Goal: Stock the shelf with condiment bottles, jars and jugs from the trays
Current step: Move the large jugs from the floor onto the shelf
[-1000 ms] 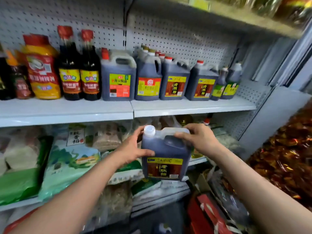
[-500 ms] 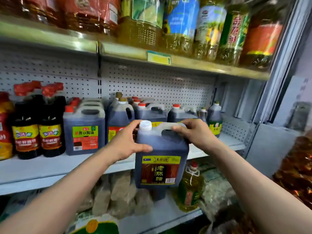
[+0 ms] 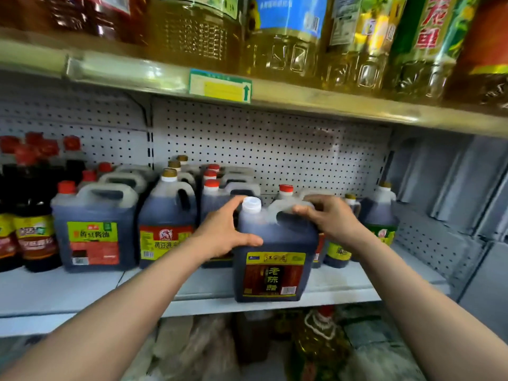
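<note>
— Since half a second before, what had changed?

— Mostly height. Held below the shelf lip then, the dark vinegar jug [image 3: 273, 251] had come up until its base met the front edge of the white shelf [image 3: 90, 287], in the gap ahead of the red-capped jugs [image 3: 220, 196].

— How were the fingers placed?

— Those of the right hand [image 3: 331, 221] were curled over the moulded handle [image 3: 286, 209], wrapping it from behind. On the left hand [image 3: 224, 235], the thumb lay across the jug's front shoulder and the fingers arched beside the white cap [image 3: 251, 204], gripping the neck side.

— Why two hands?

— I'd judge the jug was full and heavy. One hand carried the weight by the handle; the other steadied the body so it stayed upright with the label facing out.

— Was it fully on the shelf?

— It seemed to rest on the front edge, though whether it still hung partly off I couldn't tell. Behind and beside it stood a yellow-labelled soy jug [image 3: 166, 224], a green-labelled jug [image 3: 93, 232] farther left, and a green-labelled bottle [image 3: 380, 215] to the right.

— And above?

— Oil bottles [image 3: 283, 37] sat on the upper shelf, well clear of the cap. Sliding the jug back into line would probably come next, and the neighbours were close enough to be knocked.
</note>
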Action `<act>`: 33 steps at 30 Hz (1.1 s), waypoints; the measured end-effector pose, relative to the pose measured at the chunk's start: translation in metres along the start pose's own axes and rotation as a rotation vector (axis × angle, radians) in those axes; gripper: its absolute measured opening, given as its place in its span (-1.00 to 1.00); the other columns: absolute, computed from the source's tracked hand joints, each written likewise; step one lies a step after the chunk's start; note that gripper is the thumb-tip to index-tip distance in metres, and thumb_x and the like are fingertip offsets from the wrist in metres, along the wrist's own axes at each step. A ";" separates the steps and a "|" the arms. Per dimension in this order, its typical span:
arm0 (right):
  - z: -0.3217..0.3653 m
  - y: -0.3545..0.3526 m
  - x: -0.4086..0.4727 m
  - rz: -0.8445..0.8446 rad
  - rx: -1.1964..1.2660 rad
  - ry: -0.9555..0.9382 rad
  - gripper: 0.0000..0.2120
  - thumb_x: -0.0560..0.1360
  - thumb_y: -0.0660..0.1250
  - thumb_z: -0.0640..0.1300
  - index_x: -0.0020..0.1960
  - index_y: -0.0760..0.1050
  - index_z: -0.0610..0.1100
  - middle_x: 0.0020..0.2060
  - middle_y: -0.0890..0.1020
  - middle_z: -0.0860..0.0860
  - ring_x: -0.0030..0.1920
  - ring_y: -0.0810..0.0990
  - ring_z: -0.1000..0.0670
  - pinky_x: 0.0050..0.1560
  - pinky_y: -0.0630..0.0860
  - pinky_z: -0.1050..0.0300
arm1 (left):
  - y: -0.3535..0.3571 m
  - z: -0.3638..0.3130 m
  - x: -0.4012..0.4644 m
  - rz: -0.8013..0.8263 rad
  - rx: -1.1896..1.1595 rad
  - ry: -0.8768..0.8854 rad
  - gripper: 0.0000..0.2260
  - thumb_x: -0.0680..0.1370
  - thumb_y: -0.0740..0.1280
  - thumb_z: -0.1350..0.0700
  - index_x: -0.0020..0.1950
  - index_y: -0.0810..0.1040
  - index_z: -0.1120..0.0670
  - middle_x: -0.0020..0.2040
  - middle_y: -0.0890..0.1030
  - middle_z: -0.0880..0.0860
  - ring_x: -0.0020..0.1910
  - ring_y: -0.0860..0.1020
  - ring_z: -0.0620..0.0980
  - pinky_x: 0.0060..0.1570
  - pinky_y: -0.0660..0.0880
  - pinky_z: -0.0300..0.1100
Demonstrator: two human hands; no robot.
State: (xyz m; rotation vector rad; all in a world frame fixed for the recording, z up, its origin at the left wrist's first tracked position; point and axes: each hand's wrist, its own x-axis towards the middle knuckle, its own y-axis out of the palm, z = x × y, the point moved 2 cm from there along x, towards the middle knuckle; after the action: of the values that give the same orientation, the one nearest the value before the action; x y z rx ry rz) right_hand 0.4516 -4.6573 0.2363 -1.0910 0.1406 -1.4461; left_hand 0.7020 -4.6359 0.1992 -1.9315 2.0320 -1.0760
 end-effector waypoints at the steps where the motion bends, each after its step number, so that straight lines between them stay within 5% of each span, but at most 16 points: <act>1: -0.013 -0.004 0.003 -0.002 0.006 -0.002 -0.63 0.39 0.38 0.35 -0.19 0.63 0.05 -0.38 0.58 0.16 -0.28 0.41 0.28 -0.23 0.42 0.13 | 0.011 -0.003 0.006 -0.001 -0.009 -0.006 -0.18 0.26 0.65 0.00 0.44 0.34 -0.13 0.21 0.52 -0.12 0.22 0.47 -0.11 0.19 0.39 -0.25; 2: -0.022 -0.009 0.005 -0.008 0.008 0.018 -0.57 0.37 0.36 0.38 -0.15 0.65 0.02 -0.35 0.60 0.20 -0.24 0.44 0.29 -0.21 0.43 0.16 | 0.022 -0.005 0.013 0.002 -0.012 -0.012 -0.19 0.26 0.65 0.01 0.43 0.35 -0.13 0.21 0.53 -0.12 0.21 0.48 -0.11 0.17 0.39 -0.26; 4: -0.042 -0.020 0.008 -0.001 -0.015 0.050 -0.79 0.44 0.41 0.22 -0.22 0.60 0.10 -0.40 0.56 0.35 -0.28 0.47 0.37 -0.22 0.37 0.39 | 0.043 -0.011 0.025 0.000 -0.010 -0.010 -0.20 0.26 0.65 0.02 0.42 0.36 -0.13 0.23 0.56 -0.08 0.22 0.50 -0.08 0.17 0.42 -0.24; 7: -0.071 -0.030 0.013 -0.004 -0.042 0.084 -0.70 0.47 0.41 0.23 -0.33 0.51 0.09 -0.46 0.54 0.23 -0.36 0.45 0.29 -0.27 0.43 0.24 | 0.067 -0.017 0.042 -0.018 -0.013 -0.038 -0.17 0.25 0.65 0.03 0.44 0.35 -0.10 0.30 0.55 -0.05 0.26 0.48 -0.07 0.21 0.40 -0.24; 9: -0.087 -0.032 0.017 0.000 -0.057 0.085 -0.52 0.39 0.32 0.44 -0.20 0.59 0.01 -0.35 0.61 0.07 -0.27 0.52 0.16 -0.15 0.50 -0.03 | 0.076 -0.020 0.050 -0.031 -0.014 -0.045 -0.18 0.26 0.65 0.05 0.45 0.36 -0.07 0.28 0.54 -0.07 0.24 0.47 -0.10 0.16 0.37 -0.29; 11: -0.090 -0.033 0.017 0.046 -0.022 0.089 -0.49 0.38 0.30 0.46 -0.06 0.60 0.03 -0.22 0.65 0.12 -0.11 0.61 0.08 -0.08 0.53 0.02 | 0.079 -0.022 0.054 -0.031 -0.011 -0.049 -0.18 0.28 0.65 0.05 0.46 0.35 -0.06 0.24 0.51 -0.12 0.22 0.45 -0.13 0.13 0.35 -0.32; 13: -0.090 -0.032 0.011 0.110 0.067 0.107 -0.55 0.38 0.44 0.29 0.14 0.53 0.05 -0.02 0.62 0.20 0.05 0.57 0.13 0.07 0.48 0.14 | 0.078 -0.023 0.055 -0.013 0.006 -0.058 -0.19 0.31 0.63 0.04 0.47 0.31 -0.06 0.20 0.46 -0.16 0.19 0.41 -0.17 0.08 0.31 -0.35; 17: -0.111 -0.020 -0.007 0.229 0.155 0.136 -0.24 0.25 0.66 0.00 0.34 0.38 -0.02 0.22 0.57 0.11 0.27 0.54 0.10 0.29 0.48 0.17 | 0.082 -0.019 0.053 0.039 0.040 -0.060 -0.11 0.29 0.63 -0.01 0.50 0.21 -0.08 0.36 0.48 -0.07 0.33 0.44 -0.07 0.20 0.37 -0.24; 22: -0.130 -0.014 -0.014 0.236 0.224 0.180 -0.07 0.16 0.71 0.02 0.40 0.31 0.04 0.22 0.60 0.08 0.25 0.57 0.09 0.30 0.53 -0.01 | 0.091 -0.011 0.048 0.130 0.074 -0.111 0.09 0.27 0.65 0.05 0.56 -0.04 -0.13 0.38 0.47 -0.02 0.33 0.45 0.01 0.28 0.40 -0.15; 28: -0.132 -0.010 -0.013 0.223 0.277 0.179 -0.15 0.25 0.67 -0.16 0.40 0.28 -0.02 0.15 0.61 0.06 0.16 0.60 0.12 0.12 0.58 0.22 | 0.092 -0.007 0.052 0.128 0.030 -0.119 0.07 0.27 0.65 0.06 0.53 -0.02 -0.19 0.38 0.49 -0.02 0.33 0.47 0.02 0.36 0.41 -0.01; 33: -0.134 -0.010 -0.004 0.214 0.238 0.154 -0.14 0.23 0.68 -0.07 0.39 0.29 -0.03 0.19 0.60 0.08 0.22 0.58 0.08 0.28 0.53 -0.02 | 0.090 -0.005 0.059 0.123 0.043 -0.114 0.05 0.28 0.64 0.06 0.54 0.00 -0.18 0.39 0.48 -0.03 0.35 0.45 0.01 0.37 0.39 -0.04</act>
State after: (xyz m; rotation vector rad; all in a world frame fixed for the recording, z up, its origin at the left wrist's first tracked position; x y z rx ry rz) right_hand 0.3540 -4.7192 0.1674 -0.7475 0.1841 -1.3156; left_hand 0.6156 -4.6954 0.1727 -1.7784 2.0194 -0.9518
